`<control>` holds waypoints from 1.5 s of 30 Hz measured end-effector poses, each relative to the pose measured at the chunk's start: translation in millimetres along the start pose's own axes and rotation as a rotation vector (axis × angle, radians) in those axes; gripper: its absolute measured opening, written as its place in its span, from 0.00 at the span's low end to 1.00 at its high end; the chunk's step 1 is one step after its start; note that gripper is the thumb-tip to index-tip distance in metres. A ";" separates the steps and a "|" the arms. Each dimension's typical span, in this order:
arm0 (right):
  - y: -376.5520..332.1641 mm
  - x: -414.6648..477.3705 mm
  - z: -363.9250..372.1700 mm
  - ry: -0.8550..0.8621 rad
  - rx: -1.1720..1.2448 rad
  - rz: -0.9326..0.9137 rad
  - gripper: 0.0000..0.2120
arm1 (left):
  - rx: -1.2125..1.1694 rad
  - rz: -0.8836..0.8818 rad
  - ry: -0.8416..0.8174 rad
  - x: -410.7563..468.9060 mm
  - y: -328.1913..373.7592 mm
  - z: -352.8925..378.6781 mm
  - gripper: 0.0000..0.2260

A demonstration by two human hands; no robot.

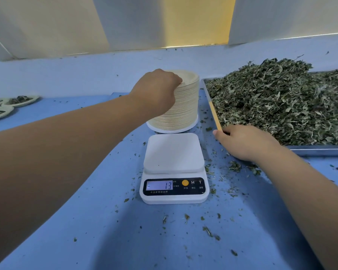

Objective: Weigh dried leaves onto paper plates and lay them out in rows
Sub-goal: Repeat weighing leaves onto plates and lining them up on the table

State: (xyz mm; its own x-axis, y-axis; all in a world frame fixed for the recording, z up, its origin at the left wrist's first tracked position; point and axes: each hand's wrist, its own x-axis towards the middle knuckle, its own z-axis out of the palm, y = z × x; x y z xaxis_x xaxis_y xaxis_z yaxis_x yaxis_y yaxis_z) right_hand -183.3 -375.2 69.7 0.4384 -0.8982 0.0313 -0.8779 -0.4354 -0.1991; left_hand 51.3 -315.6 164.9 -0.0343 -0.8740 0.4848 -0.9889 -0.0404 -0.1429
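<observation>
Left hand (156, 90) pinches top of tall beige paper-plate stack (183, 108); right hand (246, 142) grips silver metal tray (316, 150) corner.

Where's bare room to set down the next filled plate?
Bare blue table lies between the filled plates and the plate stack, and, crumb-strewn, in front of the scale. The right is crowded by the leaf tray.

Reaching forward with bare left arm, left hand (156, 90) knuckles up, fingers curling over plate stack (185, 106). Angling right forearm inward, right hand (246, 143) palm down, pinching tray (320, 150) corner.
</observation>
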 end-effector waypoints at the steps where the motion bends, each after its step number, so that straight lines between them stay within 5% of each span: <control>1: -0.2 0.1 -0.2 -0.002 -0.003 0.002 0.32 | 0.012 0.005 -0.007 0.0 -0.8 -1.1 0.09; 7: 0.2 0.4 0.1 0.002 -0.004 -0.003 0.32 | 0.076 0.051 0.000 1.0 -4.2 -9.1 0.22; 12: 1.5 0.9 1.3 0.016 -0.004 -0.007 0.31 | 0.135 0.181 0.089 -1.1 -5.8 -11.8 0.18; 15: 1.7 2.0 2.4 0.022 -0.006 -0.010 0.30 | 0.082 0.059 0.209 -4.4 -2.3 -11.1 0.17; 22: 4.3 3.7 4.9 0.044 -0.013 -0.031 0.29 | -0.445 -0.412 0.470 -20.2 -6.2 7.0 0.12; 29: 4.1 1.7 3.7 0.048 -0.016 -0.046 0.27 | -1.126 -0.590 0.731 -87.3 4.9 28.4 0.18; 33: 2.7 2.5 3.3 0.046 -0.027 -0.053 0.26 | -1.280 -0.575 0.690 -118.5 4.3 41.1 0.18; 45: 5.5 6.0 6.5 0.043 -0.038 -0.003 0.30 | -1.117 -0.564 0.424 -151.7 -8.7 62.1 0.23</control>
State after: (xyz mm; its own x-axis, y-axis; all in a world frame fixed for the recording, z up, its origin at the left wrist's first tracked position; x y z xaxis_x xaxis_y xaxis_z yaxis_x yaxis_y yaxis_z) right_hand -184.2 -382.6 62.5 0.4331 -0.8983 0.0740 -0.8836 -0.4393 -0.1618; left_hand 74.0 -212.7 39.1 0.5787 -0.6420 0.5030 -0.4617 0.2505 0.8509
